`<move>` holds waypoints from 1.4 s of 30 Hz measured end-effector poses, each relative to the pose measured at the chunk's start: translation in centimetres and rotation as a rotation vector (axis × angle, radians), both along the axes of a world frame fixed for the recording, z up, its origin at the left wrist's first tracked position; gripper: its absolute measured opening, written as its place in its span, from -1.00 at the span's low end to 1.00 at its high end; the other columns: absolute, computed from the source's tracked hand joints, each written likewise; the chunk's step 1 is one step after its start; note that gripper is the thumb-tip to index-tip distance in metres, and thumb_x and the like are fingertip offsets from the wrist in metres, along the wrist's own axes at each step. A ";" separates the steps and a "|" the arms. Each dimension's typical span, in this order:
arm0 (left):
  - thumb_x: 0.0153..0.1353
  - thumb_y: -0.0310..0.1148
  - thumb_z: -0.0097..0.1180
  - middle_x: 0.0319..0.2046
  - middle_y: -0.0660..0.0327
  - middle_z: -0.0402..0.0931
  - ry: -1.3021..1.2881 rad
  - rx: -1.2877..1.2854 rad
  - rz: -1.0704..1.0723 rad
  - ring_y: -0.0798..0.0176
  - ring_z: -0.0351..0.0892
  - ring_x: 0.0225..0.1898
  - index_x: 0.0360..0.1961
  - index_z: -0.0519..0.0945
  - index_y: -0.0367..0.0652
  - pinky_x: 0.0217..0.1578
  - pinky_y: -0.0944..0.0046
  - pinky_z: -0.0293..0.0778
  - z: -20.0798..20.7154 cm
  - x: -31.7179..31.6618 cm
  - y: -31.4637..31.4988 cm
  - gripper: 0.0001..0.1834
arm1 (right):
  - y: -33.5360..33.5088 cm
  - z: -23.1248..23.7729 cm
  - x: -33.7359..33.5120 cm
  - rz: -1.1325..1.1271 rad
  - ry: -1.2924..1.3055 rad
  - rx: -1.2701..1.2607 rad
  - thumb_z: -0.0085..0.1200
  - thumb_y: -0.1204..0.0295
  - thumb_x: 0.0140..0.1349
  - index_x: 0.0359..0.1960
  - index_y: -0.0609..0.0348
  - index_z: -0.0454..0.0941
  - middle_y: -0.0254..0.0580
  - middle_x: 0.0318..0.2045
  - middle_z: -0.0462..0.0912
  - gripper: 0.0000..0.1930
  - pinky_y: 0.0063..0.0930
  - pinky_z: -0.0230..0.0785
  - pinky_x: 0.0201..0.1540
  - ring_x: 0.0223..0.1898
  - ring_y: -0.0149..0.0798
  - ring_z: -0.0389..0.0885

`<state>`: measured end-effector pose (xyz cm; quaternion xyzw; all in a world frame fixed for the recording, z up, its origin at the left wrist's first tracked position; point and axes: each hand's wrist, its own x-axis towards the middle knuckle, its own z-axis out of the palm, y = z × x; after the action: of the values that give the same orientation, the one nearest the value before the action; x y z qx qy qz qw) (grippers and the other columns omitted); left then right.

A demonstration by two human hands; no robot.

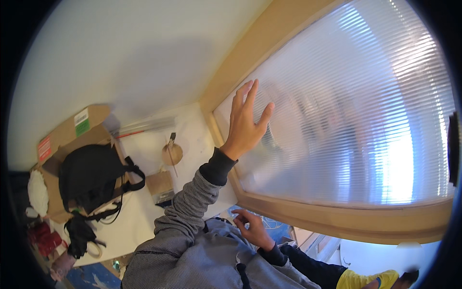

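My left hand (248,120) is raised by a ribbed translucent pane (327,115) set in a tan wooden frame (269,33). Its fingers are spread and stretched upward, and nothing shows in them; I cannot tell whether they touch the pane or frame. Lower down, my right hand (256,233) hangs in front of my grey top, below the frame's bottom rail. The fingers there are loosely bent with gaps between them, holding nothing I can see. Light glares through the pane's right side.
On the white surface at left, an open cardboard box (72,120) holds a black backpack (89,176). Nearby are a brush lying over a round brown thing (172,154), a small carton (160,185) and thin rods (149,125). At lower right is another person in a yellow garment (361,279).
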<state>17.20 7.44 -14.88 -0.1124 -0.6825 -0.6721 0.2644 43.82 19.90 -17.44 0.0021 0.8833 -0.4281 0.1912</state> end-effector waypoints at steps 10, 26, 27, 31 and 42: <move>0.36 -0.18 0.15 0.16 -0.08 0.26 0.017 -0.058 0.201 -0.08 0.25 0.16 0.38 0.32 -0.31 0.13 -0.05 0.29 3.5 -4.3 1.5 -0.34 | 0.2 0.7 -3.4 -0.123 0.070 0.113 0.13 0.57 0.27 -0.18 0.24 0.63 -0.11 -0.38 0.64 -0.88 -0.41 0.45 -0.33 -0.44 -0.24 0.59; 0.34 -0.18 0.12 0.22 -0.07 0.23 0.311 -0.282 0.394 -0.13 0.18 0.22 0.37 0.44 0.10 0.19 -0.15 0.14 12.1 -6.3 -0.9 -0.44 | -0.3 0.5 -3.4 -0.096 0.076 0.123 0.19 0.52 0.26 -0.08 0.24 0.65 -0.09 -0.30 0.65 -0.80 -0.37 0.53 -0.25 -0.36 -0.22 0.66; 0.35 -0.14 0.09 0.25 -0.07 0.21 0.350 -0.300 0.415 -0.15 0.17 0.21 0.38 0.44 0.16 0.18 -0.18 0.12 12.9 -7.2 -1.1 -0.45 | -0.3 0.4 -3.3 -0.089 0.096 0.121 0.18 0.52 0.27 -0.08 0.25 0.64 -0.07 -0.31 0.65 -0.80 -0.35 0.53 -0.25 -0.37 -0.20 0.65; 0.39 -0.04 0.03 0.32 -0.03 0.17 0.427 -0.413 0.459 -0.15 0.17 0.22 0.38 0.43 0.24 0.18 -0.20 0.10 14.6 -9.1 -1.2 -0.46 | -0.6 0.3 -2.8 -0.215 0.040 0.031 0.20 0.53 0.25 0.01 0.25 0.61 -0.08 -0.28 0.68 -0.71 -0.37 0.53 -0.23 -0.35 -0.22 0.68; 0.41 -0.08 0.00 0.36 -0.06 0.16 0.458 -0.497 0.333 -0.16 0.18 0.26 0.42 0.38 0.12 0.23 -0.18 0.10 14.9 -7.6 -1.3 -0.43 | -2.3 0.9 -5.3 -0.246 0.387 0.052 0.26 0.52 0.22 -0.04 0.26 0.59 -0.16 -0.46 0.65 -0.72 -0.38 0.50 -0.35 -0.48 -0.24 0.61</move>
<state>9.63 6.15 -0.01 -0.2080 -0.7567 -0.3914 0.4805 38.53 17.63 -16.55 0.0326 0.9073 -0.4176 -0.0356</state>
